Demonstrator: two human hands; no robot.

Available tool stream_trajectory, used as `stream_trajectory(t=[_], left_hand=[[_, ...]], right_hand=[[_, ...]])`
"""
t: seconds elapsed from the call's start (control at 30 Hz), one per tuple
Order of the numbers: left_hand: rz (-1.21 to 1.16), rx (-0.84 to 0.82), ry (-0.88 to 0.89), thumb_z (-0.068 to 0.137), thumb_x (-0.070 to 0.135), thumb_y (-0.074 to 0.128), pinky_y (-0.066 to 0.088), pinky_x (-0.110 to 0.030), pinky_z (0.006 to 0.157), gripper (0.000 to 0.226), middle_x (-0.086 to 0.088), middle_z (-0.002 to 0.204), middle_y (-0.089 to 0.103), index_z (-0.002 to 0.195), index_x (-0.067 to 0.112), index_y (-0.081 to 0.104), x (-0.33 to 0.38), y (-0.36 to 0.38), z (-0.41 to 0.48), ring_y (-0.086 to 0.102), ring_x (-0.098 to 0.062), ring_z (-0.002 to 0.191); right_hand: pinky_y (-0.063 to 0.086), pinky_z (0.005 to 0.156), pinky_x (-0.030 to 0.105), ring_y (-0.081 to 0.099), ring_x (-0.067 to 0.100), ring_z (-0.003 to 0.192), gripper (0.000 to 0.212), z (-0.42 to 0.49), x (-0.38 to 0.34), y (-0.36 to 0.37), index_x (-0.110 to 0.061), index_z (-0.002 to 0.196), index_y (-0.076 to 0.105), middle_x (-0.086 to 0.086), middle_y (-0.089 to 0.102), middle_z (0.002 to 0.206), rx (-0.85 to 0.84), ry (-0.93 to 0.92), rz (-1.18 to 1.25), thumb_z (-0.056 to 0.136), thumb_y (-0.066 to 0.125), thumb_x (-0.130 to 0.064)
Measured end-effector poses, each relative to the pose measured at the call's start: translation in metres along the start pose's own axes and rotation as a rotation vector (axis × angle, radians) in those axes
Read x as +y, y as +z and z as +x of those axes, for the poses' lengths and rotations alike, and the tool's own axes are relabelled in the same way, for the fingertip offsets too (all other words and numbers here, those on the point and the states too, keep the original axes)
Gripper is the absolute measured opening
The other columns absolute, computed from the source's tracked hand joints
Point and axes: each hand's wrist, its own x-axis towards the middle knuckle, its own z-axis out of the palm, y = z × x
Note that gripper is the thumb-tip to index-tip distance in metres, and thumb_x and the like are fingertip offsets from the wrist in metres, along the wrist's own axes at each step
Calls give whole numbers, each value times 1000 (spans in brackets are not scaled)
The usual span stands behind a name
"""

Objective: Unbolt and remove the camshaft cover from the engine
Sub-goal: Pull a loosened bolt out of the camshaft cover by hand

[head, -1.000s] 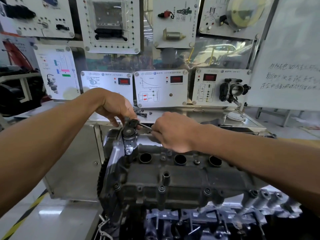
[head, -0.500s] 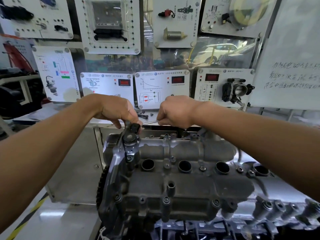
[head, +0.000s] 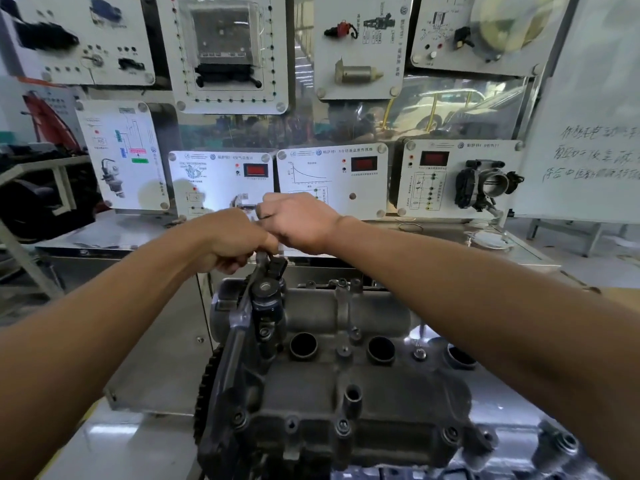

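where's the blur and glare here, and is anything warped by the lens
Head view: upper wall panels smeared by motion blur; glare whitens the gauge panel behind the left hand; wide lens tilts and bows the whiteboard edge; camshaft cover looks fairly sharp.

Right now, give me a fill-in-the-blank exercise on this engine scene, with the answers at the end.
1. Both the left hand and the right hand work at the far ___ corner of the camshaft cover.
2. In view on the cover are ___ large round wells.
3. The panel holding the throttle body has a ___ digital display.
Missing words: left, three, red.
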Motion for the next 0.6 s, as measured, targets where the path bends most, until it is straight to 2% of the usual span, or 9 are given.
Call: stream_trajectory(t=[0.1, 0.23, 0.3, 0.4, 0.5, 0.6], left_hand=[[-5, -22, -13, 86, 13, 66, 29, -17, 32, 20, 5, 41, 50, 69, 15, 55, 6, 2, -11, 38, -5, 33], [-139, 108, 39, 91, 12, 58, 29, -16, 34, 17, 0, 55, 51, 74, 13, 56, 26, -7, -19, 42, -6, 37], [-148, 183, 121, 93, 13, 60, 32, -15, 33, 19, -4, 58, 55, 74, 9, 61, 42, -19, -26, 45, -6, 36], [11, 206, 303, 92, 16, 67, 40, -17, 35, 29, -16, 64, 69, 72, -4, 71, 53, -29, -38, 55, -9, 38], [25, 67, 407, 88, 13, 75, 52, -20, 48, 19, -17, 69, 74, 75, -1, 77, 49, -27, -45, 67, -14, 52], [40, -128, 464, 88, 15, 76, 54, -19, 56, 12, -9, 68, 74, 81, 6, 80, 53, -11, -39, 72, -13, 64]], right_hand=[[51, 73, 34, 51, 16, 115, 27, 4, 4, -5, -22, 116, 67, -4, 64, 113, 39, 10, -63, 98, 48, -17], [49, 76, 37, 51, 21, 114, 37, 1, 14, -25, -21, 127, 62, -1, 64, 114, 70, 125, -89, 97, 45, -10], [50, 80, 39, 50, 21, 114, 32, 0, 19, -43, -18, 122, 64, 1, 63, 112, 83, 208, -91, 97, 45, -11], [51, 77, 39, 54, 25, 111, 26, -10, 21, -80, -16, 110, 69, 6, 65, 107, 75, 276, -73, 101, 47, -27], [44, 64, 36, 64, 36, 94, 28, -53, 20, -114, -18, 99, 70, 12, 67, 99, -58, 335, -209, 98, 52, -40], [39, 62, 34, 64, 35, 85, 29, -106, 8, -133, -16, 89, 68, 11, 62, 85, -201, 434, -261, 96, 56, -41]])
